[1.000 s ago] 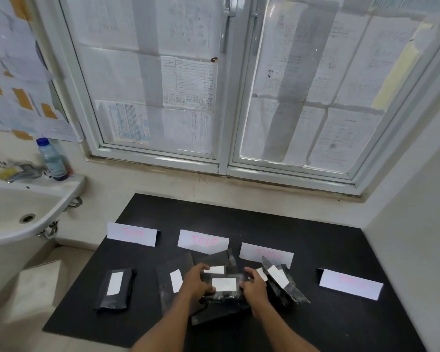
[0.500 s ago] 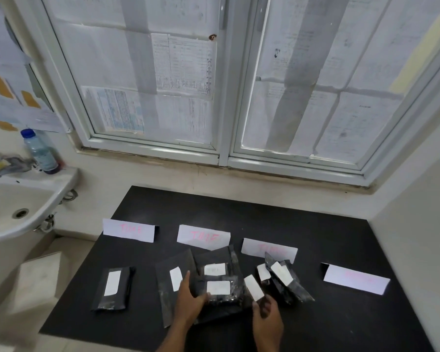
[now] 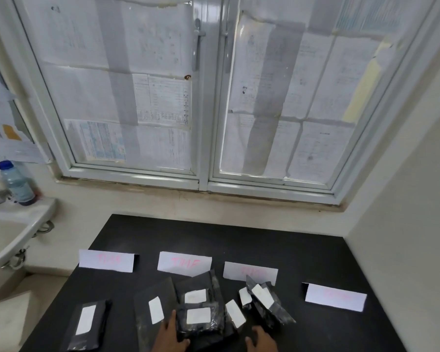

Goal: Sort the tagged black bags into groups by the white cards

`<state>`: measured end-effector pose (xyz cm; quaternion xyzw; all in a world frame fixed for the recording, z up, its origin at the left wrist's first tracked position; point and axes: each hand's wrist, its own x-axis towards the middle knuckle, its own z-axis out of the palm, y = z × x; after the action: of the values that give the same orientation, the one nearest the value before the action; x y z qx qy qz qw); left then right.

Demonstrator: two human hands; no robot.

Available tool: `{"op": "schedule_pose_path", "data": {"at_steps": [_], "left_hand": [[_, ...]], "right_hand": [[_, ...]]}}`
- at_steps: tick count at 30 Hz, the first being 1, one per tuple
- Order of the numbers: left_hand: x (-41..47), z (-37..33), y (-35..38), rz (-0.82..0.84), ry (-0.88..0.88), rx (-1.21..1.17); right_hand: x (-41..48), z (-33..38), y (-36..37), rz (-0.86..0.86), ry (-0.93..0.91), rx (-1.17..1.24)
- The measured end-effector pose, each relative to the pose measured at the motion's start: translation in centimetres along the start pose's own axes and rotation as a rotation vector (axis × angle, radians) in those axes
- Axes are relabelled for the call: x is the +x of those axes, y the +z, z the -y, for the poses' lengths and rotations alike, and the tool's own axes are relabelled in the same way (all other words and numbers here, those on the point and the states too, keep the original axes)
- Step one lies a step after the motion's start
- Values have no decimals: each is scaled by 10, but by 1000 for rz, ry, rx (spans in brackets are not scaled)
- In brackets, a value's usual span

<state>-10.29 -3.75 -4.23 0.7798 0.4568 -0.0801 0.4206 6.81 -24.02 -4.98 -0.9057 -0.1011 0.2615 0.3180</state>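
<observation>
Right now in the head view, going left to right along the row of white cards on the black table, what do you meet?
First white card → second white card → third white card → fourth white card, which has no bags in front.

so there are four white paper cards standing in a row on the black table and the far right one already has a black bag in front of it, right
Not quite. The head view shows four white paper cards on the black table, but the far right card has no black plastic bag in front of it; the nearest bags lie by the third card.
</observation>
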Motion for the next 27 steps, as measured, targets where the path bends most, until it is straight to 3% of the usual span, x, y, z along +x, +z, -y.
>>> {"op": "schedule_pose_path", "data": {"at_steps": [6,15,21,24,27], "left_hand": [[-2,-6,-6,19,-4,0],[8,-2,-9,-74,-139,-452],[44,28,6,39,-209,-606],[83,63,34,78,-247,-638],[33,3,-6,96,-236,-655]], "right_hand": [[-11,26,2,104,-70,-135],[-19,78,12,134,-103,-46],[-8,87,51,241,-60,-33],[-10,88,52,171,-25,51],[-8,93,40,31,32,202]]}}
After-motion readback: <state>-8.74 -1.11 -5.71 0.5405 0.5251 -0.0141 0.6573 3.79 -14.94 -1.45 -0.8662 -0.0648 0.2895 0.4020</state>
